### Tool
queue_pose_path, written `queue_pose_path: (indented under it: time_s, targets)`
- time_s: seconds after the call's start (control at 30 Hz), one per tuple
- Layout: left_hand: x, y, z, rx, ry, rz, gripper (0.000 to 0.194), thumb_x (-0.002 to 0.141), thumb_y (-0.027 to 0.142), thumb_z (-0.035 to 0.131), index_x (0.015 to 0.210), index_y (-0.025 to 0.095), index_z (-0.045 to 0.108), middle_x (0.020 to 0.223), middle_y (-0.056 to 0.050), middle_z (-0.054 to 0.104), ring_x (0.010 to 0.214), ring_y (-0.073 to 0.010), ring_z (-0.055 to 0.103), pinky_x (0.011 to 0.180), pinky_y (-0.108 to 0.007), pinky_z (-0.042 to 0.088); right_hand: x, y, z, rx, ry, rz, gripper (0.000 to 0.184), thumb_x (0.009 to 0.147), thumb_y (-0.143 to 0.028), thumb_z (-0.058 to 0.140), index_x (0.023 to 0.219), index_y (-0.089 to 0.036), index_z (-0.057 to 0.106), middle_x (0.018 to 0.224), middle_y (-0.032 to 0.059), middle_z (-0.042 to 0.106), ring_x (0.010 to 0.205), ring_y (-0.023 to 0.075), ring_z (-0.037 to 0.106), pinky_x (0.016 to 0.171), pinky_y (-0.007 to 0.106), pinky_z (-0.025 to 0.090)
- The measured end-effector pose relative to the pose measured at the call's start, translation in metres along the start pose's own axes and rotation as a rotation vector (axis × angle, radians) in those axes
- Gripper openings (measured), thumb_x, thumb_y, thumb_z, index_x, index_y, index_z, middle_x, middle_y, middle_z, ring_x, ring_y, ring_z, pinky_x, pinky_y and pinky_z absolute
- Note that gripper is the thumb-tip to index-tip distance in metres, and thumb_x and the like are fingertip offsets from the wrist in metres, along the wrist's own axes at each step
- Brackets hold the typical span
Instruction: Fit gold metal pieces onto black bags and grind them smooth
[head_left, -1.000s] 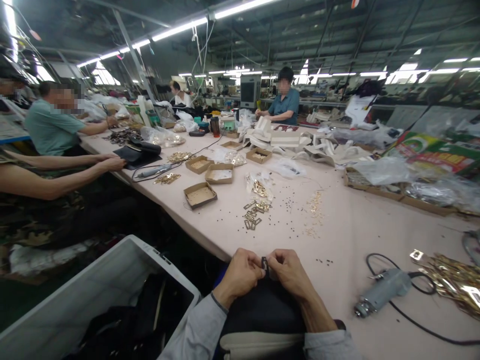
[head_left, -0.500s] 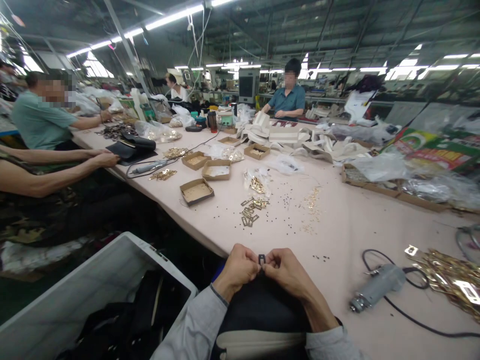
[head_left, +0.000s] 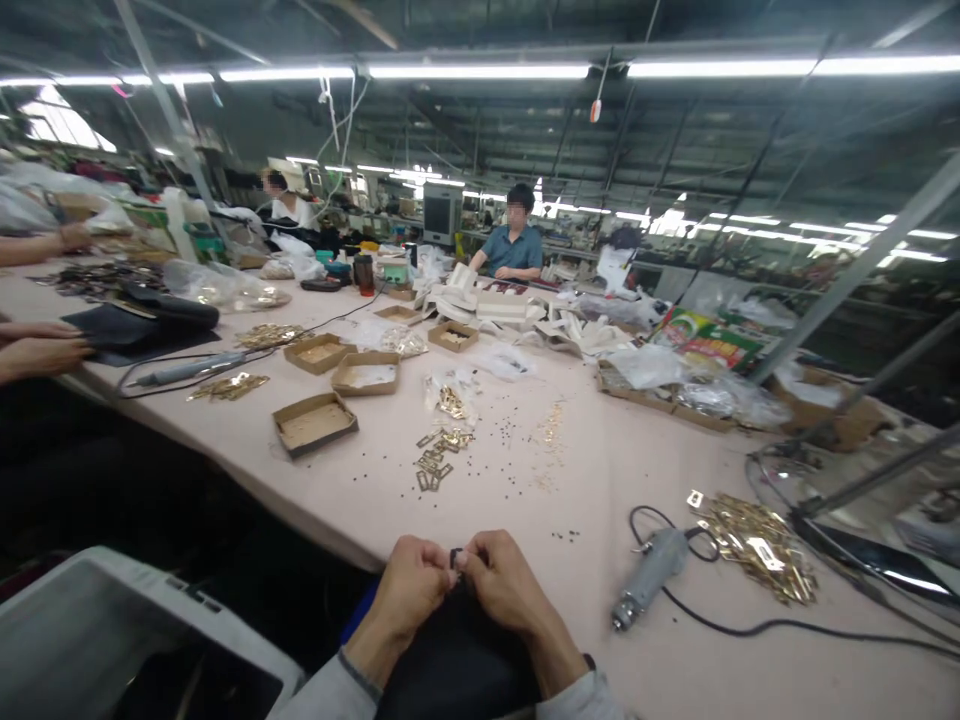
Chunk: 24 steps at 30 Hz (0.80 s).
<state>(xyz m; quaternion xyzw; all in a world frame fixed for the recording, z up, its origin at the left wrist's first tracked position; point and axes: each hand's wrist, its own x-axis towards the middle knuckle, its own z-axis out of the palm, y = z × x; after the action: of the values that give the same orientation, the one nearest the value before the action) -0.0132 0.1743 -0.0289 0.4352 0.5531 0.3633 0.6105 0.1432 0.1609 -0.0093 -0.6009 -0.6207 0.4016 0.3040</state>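
Note:
My left hand [head_left: 409, 590] and my right hand [head_left: 501, 585] meet at the near edge of the table, fingertips pinched together on a small dark strap loop [head_left: 454, 557]. The loop belongs to a black bag [head_left: 457, 665] lying below my hands, against my body. Both hands are closed on that loop. A cluster of small gold buckles [head_left: 439, 455] lies on the table beyond my hands.
A grey electric screwdriver [head_left: 649, 575] with a black cord lies to the right, beside a pile of gold metal plates [head_left: 754, 535]. Cardboard trays [head_left: 315, 422] sit at the left middle. A white bin [head_left: 142, 640] stands at lower left. Other people work along the table.
The camera has turned to the right and tilted up, so the table shifted left and my hands sit lower in view. My hands keep the same pinch on the loop.

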Motion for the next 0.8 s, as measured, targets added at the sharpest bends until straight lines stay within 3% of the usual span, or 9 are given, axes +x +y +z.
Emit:
queue_pose_path:
  time_s: [0.13,0.37,0.5,0.6,0.7,0.8]
  targets:
    - [0.001,0.000,-0.003,-0.017,-0.015,-0.071,0.018,0.053,0.020,0.069,0.052,0.018,0.051,0.039,0.004,0.049,0.032,-0.0055,0.034,0.037,-0.019,0.016,-0.004,0.000,0.001,-0.083,0.000,-0.040,0.020,0.086,-0.026,0.062,0.070,-0.016,0.067,0.065,0.0012,0.064,0.066,0.0152,0.057,0.061,0.025,0.036]
    - [-0.005,0.006,-0.001,0.044,0.093,-0.112,0.026,0.058,0.017,0.075,0.052,0.019,0.049,0.037,0.004,0.048,0.031,-0.0078,0.036,0.036,-0.020,0.019,0.008,-0.014,-0.011,-0.243,-0.080,-0.110,0.018,0.083,-0.021,0.063,0.067,-0.017,0.070,0.063,0.0022,0.067,0.063,0.0162,0.059,0.059,0.026,0.035]
    - [0.000,0.006,0.005,0.092,0.152,-0.093,0.027,0.055,0.012,0.076,0.046,0.018,0.051,0.037,0.002,0.048,0.037,-0.0128,0.045,0.040,-0.022,0.026,0.056,-0.033,-0.024,-0.361,0.025,-0.189,0.008,0.083,-0.021,0.065,0.083,-0.018,0.072,0.077,0.0055,0.072,0.073,0.0188,0.061,0.068,0.029,0.038]
    - [0.000,0.007,0.006,0.081,0.131,-0.068,0.028,0.055,0.014,0.077,0.045,0.019,0.052,0.035,0.001,0.044,0.038,-0.0145,0.046,0.041,-0.024,0.027,0.103,-0.041,-0.022,-0.419,0.082,-0.244,0.016,0.081,-0.014,0.064,0.096,-0.019,0.069,0.089,0.0055,0.071,0.078,0.0184,0.060,0.074,0.029,0.038]
    - [0.000,0.008,0.005,0.043,0.100,-0.055,0.033,0.056,0.018,0.080,0.043,0.019,0.050,0.033,0.003,0.041,0.034,-0.0128,0.041,0.039,-0.024,0.024,0.140,-0.039,-0.012,-0.461,0.044,-0.284,0.025,0.074,-0.005,0.067,0.094,-0.018,0.067,0.091,0.0030,0.070,0.078,0.0167,0.059,0.073,0.028,0.038]
    - [0.001,0.006,0.004,0.053,0.114,-0.074,0.034,0.056,0.019,0.080,0.042,0.019,0.049,0.034,0.002,0.043,0.034,-0.0129,0.041,0.039,-0.024,0.025,0.158,-0.031,-0.003,-0.491,-0.036,-0.311,0.023,0.073,-0.006,0.073,0.092,-0.017,0.067,0.087,0.0001,0.068,0.078,0.0160,0.060,0.072,0.027,0.042]
